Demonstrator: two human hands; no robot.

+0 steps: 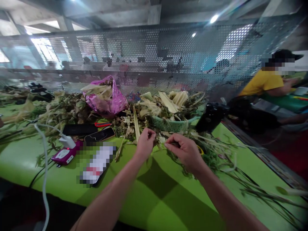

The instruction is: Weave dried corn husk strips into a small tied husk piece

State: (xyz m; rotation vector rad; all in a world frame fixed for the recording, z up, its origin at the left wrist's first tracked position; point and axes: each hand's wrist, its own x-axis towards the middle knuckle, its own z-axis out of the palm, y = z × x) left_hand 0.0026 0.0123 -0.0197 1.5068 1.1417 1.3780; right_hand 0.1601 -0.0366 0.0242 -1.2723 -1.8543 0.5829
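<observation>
**Pinching among dry plant scraps (130, 130)**

Head view: holding left hand (146, 141) and right hand (184, 150) with fingers pinched closed; cannot tell on what. Partly hidden behind knuckles; straw-pale, ragged, strewn toward far edge of worktop (134, 208).

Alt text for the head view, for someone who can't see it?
A bare left hand and right hand, both pinched, sit close together near dried plant scraps on a green table; anything held is too small to tell. Behind are a pink plastic bag and green basket, both full of dry plant matter.
</observation>
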